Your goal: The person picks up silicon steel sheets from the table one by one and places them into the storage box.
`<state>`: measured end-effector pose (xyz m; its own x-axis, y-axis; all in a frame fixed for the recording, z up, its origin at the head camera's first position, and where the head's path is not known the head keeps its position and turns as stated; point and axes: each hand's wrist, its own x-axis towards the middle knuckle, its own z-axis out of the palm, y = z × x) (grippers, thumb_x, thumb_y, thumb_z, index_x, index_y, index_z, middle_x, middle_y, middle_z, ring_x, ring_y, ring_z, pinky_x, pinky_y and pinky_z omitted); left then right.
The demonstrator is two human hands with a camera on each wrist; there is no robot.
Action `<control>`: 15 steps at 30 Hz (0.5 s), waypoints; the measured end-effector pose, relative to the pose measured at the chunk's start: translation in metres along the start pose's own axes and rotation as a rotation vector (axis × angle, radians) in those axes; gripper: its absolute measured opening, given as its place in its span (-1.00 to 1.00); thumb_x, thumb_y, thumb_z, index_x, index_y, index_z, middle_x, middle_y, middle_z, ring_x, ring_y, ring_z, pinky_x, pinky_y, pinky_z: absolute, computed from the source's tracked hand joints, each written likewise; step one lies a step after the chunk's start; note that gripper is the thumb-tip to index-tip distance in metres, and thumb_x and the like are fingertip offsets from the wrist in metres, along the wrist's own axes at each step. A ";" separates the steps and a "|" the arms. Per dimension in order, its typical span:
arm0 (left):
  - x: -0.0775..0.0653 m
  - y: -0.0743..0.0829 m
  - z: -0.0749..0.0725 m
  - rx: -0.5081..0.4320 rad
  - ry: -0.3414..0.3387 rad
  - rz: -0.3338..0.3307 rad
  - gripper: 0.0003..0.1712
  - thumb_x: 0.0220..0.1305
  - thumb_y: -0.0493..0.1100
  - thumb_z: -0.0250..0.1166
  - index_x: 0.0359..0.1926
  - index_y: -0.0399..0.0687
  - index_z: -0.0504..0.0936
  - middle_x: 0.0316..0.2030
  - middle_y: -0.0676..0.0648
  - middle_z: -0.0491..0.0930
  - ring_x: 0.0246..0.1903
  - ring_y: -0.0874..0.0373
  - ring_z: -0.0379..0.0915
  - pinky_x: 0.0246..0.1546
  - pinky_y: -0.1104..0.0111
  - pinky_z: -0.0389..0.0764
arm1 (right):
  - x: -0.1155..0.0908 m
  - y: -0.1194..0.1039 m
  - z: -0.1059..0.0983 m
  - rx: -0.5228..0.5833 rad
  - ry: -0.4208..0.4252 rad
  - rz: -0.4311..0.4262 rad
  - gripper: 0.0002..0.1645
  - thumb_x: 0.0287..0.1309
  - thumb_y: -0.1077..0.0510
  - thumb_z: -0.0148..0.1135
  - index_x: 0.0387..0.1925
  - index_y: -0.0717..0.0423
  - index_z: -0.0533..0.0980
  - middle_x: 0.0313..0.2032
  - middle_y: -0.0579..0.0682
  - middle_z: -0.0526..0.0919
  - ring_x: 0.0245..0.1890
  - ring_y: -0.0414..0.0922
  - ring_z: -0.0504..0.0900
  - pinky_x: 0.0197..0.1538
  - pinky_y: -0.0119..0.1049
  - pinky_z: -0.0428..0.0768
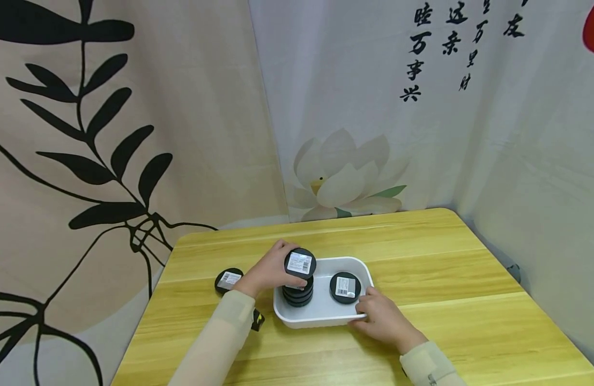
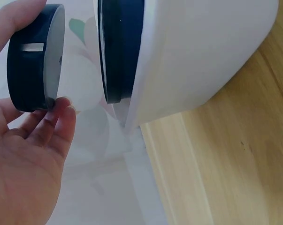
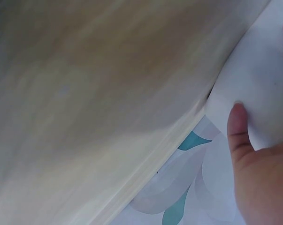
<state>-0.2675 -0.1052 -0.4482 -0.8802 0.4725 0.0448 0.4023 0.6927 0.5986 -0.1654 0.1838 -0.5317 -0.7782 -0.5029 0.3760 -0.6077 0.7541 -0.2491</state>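
Observation:
My left hand (image 1: 269, 272) pinches a round, flat black container (image 1: 300, 262) by its edge; a white barcode label faces up. It is held just above a stack of similar black containers (image 1: 298, 296) in the left part of a white plastic bin (image 1: 321, 323). In the left wrist view, the thumb and fingertips lie on opposite sides of the held container (image 2: 31, 58), apart from the stack. Another labelled black container (image 1: 345, 288) lies flat in the bin's right part. At the bin's right front corner, my right hand (image 1: 386, 320) grips the rim, its thumb against the outer wall.
One more labelled black container (image 1: 228, 280) lies on the wooden table (image 1: 470, 305), left of the bin and partly behind the left wrist. A small black and yellow item (image 1: 258, 320) shows beside the left sleeve. Printed curtains (image 1: 205, 134) hang behind the table.

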 end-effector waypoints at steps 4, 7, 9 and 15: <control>0.002 0.000 0.002 0.022 -0.021 0.001 0.07 -0.42 0.29 0.51 0.21 0.14 0.32 -0.03 0.10 0.25 -0.13 0.17 0.32 -0.10 0.23 0.43 | -0.001 0.000 0.001 0.000 -0.009 0.004 -0.59 -0.25 -0.17 0.41 -0.78 -0.27 0.31 -0.59 -0.40 0.32 -0.39 -0.25 0.28 -0.36 -0.36 0.34; 0.004 0.001 0.004 0.029 -0.032 0.003 0.07 -0.41 0.30 0.50 0.22 0.15 0.32 -0.02 0.09 0.25 -0.12 0.16 0.32 -0.09 0.23 0.43 | -0.001 -0.001 0.001 0.002 -0.017 0.012 -0.62 -0.25 -0.17 0.41 -0.77 -0.26 0.35 -0.57 -0.40 0.34 -0.38 -0.25 0.28 -0.36 -0.36 0.34; 0.005 0.003 0.004 0.032 -0.038 0.007 0.07 -0.40 0.29 0.50 0.22 0.14 0.32 -0.01 0.09 0.25 -0.11 0.16 0.32 -0.09 0.22 0.43 | -0.001 -0.001 0.000 0.004 -0.021 0.015 -0.64 -0.24 -0.17 0.41 -0.76 -0.25 0.38 -0.57 -0.40 0.34 -0.38 -0.25 0.28 -0.36 -0.36 0.35; 0.007 0.007 0.004 0.024 -0.058 0.013 0.06 -0.36 0.28 0.49 0.23 0.09 0.32 -0.01 0.07 0.26 -0.11 0.14 0.31 -0.09 0.19 0.43 | 0.000 -0.001 -0.001 -0.004 -0.029 0.027 -0.66 -0.23 -0.18 0.40 -0.74 -0.24 0.40 -0.56 -0.39 0.36 -0.36 -0.25 0.28 -0.35 -0.36 0.36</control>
<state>-0.2703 -0.0948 -0.4467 -0.8588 0.5123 0.0056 0.4206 0.6988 0.5786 -0.1649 0.1837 -0.5307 -0.7987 -0.4944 0.3430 -0.5857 0.7694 -0.2549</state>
